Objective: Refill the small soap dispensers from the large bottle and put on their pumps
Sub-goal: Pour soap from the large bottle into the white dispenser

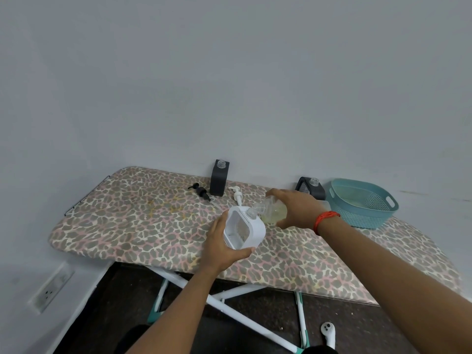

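In left hand [221,247] — white, clear-windowed dispenser [256,229]

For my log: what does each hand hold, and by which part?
The left hand grips the white dispenser by its base and side; the right hand grips the tilted clear bottle around its body.

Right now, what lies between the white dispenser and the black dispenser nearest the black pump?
A white pump, lying on the ironing board; the head view shows it.

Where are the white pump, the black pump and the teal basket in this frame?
white pump [237,197]: head view, on its neck just below the spout.
black pump [202,192]: head view, on its collar.
teal basket [362,217]: head view, on its perforated front wall.
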